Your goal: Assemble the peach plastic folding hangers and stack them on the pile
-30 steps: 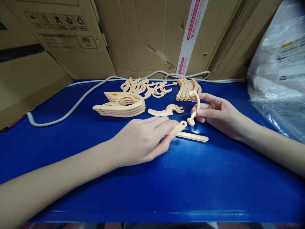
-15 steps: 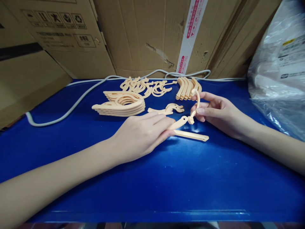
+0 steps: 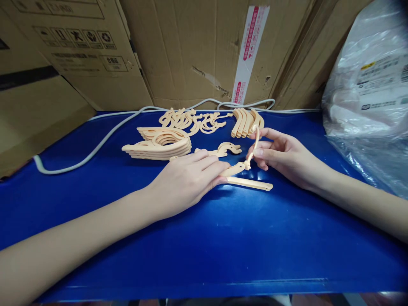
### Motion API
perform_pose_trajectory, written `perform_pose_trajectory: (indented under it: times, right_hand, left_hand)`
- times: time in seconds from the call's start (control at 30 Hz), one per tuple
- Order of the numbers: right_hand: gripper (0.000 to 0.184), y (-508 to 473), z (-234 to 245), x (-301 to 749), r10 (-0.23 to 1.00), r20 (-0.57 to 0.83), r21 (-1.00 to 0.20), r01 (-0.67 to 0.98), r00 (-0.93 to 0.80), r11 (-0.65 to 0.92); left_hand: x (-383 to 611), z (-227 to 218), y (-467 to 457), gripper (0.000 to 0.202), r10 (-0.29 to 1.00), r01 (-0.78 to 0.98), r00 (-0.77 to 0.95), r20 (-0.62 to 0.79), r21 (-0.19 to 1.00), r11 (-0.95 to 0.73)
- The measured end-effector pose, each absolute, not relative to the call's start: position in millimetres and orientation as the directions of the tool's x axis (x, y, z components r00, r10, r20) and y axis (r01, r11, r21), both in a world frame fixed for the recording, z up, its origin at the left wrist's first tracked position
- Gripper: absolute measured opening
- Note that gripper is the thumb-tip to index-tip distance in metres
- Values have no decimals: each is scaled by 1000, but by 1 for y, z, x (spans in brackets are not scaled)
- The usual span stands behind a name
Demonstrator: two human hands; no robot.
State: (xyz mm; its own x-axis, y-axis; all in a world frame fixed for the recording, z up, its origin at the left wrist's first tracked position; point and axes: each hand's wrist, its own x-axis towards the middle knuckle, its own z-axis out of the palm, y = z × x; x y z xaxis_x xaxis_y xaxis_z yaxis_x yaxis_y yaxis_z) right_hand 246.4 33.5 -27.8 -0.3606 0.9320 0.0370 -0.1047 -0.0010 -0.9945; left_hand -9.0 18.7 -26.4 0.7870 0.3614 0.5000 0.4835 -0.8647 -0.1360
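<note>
My left hand (image 3: 188, 182) is closed around a cream plastic folding hanger body (image 3: 250, 183). One arm of it points right and a shorter piece with a hole in its end rises beside it; the rest is hidden under my fingers. Between the thumb and fingers of my right hand (image 3: 277, 155) is a curved cream hanger hook (image 3: 256, 142), held upright. Its knobbed lower end is at the holed tip of the piece in my left hand; whether they touch I cannot tell. Just behind my left hand lies a loose curved part (image 3: 228, 148).
A stack of cream hanger parts (image 3: 159, 149) sits at the left. Behind are a heap of loose hooks (image 3: 178, 119) and a row of curved arms (image 3: 244, 121). A white cable (image 3: 108, 142) crosses the blue tabletop (image 3: 204, 250). Cardboard boxes (image 3: 191, 51) and a plastic-wrapped bundle (image 3: 366, 85) border it.
My right hand has brought the hook slightly down and left, its knobbed end closer to the holed tip. The hook has turned to show more edge-on. The camera view has shifted slightly.
</note>
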Motion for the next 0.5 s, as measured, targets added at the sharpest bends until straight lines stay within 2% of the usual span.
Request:
perform_pose_trajectory:
  times: [0.2,0.5]
  right_hand:
    - [37,27,-24,244,936,-34,-986,-144,-350,-89]
    - [48,27,-23,244,916,-54,-978,-163,-399,-128]
  left_hand:
    - [-7,-26,18,32,326,460,798,507,-162,-873]
    - [-5,-22,16,33,353,464,778,519,-97,-880]
